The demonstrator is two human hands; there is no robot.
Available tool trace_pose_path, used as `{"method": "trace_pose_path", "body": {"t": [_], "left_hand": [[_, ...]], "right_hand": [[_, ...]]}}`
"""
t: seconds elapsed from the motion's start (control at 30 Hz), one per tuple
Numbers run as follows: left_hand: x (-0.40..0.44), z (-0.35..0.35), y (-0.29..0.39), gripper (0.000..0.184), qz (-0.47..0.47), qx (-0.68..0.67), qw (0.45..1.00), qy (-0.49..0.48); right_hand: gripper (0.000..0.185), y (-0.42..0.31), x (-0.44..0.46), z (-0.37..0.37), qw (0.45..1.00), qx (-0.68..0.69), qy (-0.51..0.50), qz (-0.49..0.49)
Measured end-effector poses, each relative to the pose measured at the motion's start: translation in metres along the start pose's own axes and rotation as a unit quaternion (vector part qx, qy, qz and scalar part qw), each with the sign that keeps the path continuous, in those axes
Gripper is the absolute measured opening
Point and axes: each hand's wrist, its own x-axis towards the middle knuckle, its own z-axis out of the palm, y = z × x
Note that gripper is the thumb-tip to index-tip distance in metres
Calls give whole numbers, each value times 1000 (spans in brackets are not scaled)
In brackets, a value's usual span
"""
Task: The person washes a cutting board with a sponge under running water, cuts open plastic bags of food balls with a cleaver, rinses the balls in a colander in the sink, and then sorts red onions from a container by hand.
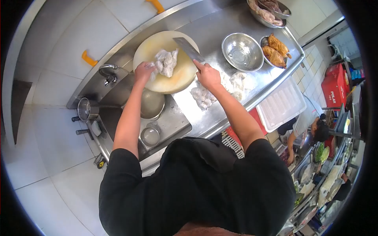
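Nearest me, in the sink point(179, 131) at left: a small metal cup point(150, 137), and beyond it a round pot point(152, 103), partly tucked under the board's near edge. Right of the sink, bagged pieces point(203, 98) lie on the table point(212, 24), under my right forearm.

My right hand point(208, 76) is closed round the handle of a cleaver point(188, 48), just off the right edge of the round cutting board point(182, 78). My left hand point(144, 71) is over the board's left side, fingers drawn together on the loose plastic of a wrapped bundle point(168, 63).

Key relation: the bundle sits on the board between my hands, its bulk right and slightly far of my left, the nearer one. The cleaver's long axis slants from near right to far left, the blade passing just beside the bundle's far right side. Whether steel touches board, I cannot tell.

Farther right: a metal bowl point(242, 52), then browned poultry point(276, 50) in another.
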Motion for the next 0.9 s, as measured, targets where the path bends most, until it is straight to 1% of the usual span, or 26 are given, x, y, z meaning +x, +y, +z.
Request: {"method": "trace_pose_path", "body": {"t": [0.03, 0.1, 0.13, 0.17, 0.2, 0.23, 0.3, 0.33, 0.4, 0.43, 0.47, 0.53, 0.57, 0.6, 0.63, 0.67, 0.7, 0.73, 0.77, 0.8, 0.87, 0.9], "left_hand": [[2, -3, -2, 68, -25, -7, 1000, -17], [23, 18, -11, 70, -48, -69, 996, 24], [25, 19, -12, 71, -67, -105, 991, 52], [26, 22, -9, 72, -51, -121, 991, 13], [21, 19, 11, 74, -34, -137, 990, -25], [18, 18, 21, 75, -16, -153, 986, -64], [18, 23, 20, 77, -6, -223, 971, -85], [16, 26, 21, 78, -1, -258, 961, -96], [4, 27, 20, 80, -41, -245, 962, -115], [-5, 29, 16, 80, -65, -237, 961, -125], [-15, 34, 13, 80, -65, -206, 974, -73], [-36, 49, 13, 79, -70, -136, 988, 34], [-45, 51, 12, 79, -69, -166, 983, 37], [-56, 50, 14, 80, -69, -197, 977, 42], [-64, 50, 12, 81, -69, -230, 969, 49], [-65, 63, -3, 71, -28, -263, 961, 86], [-71, 61, -6, 67, -39, -313, 948, 46], [-80, 52, -3, 62, -49, -364, 930, 7], [-87, 42, 1, 58, -54, -412, 909, -30], [-99, 26, 15, 51, -122, -444, 887, -35], [-98, 32, 8, 52, -178, -498, 849, 14], [-99, 33, 5, 52, -204, -523, 827, 35]], "right_hand": [[51, 1, 4, 2, 1000, -4, 0, -7], [49, 1, 13, 7, 1000, -11, -2, -24], [47, -1, 21, 14, 998, -21, 9, -53], [46, 3, 24, 20, 997, -26, 23, -74], [45, 5, 26, 24, 994, -32, 37, -95], [45, 2, 28, 28, 992, -2, 74, -101], [46, -12, 33, 37, 981, 58, 148, -110], [61, -24, 35, 40, 982, 159, 84, -52], [70, -50, 40, 49, 955, 290, 9, 55], [75, -61, 41, 55, 929, 353, -32, 111], [84, -58, 47, 80, 872, 460, -59, 154], [82, -71, 48, 90, 872, 458, -8, 174], [81, -80, 47, 95, 871, 455, 15, 182], [81, -83, 48, 83, 846, 503, -57, 167], [79, -86, 51, 79, 850, 489, -80, 177], [78, -90, 54, 77, 855, 473, -102, 186], [76, -92, 58, 79, 859, 455, -125, 196], [61, -94, 61, 87, 872, 450, -102, 164], [60, -91, 61, 92, 875, 447, -110, 152], [59, -99, 58, 83, 877, 446, -115, 138], [60, -114, 52, 75, 882, 443, -120, 106], [61, -117, 50, 83, 884, 438, -136, 92]]}}
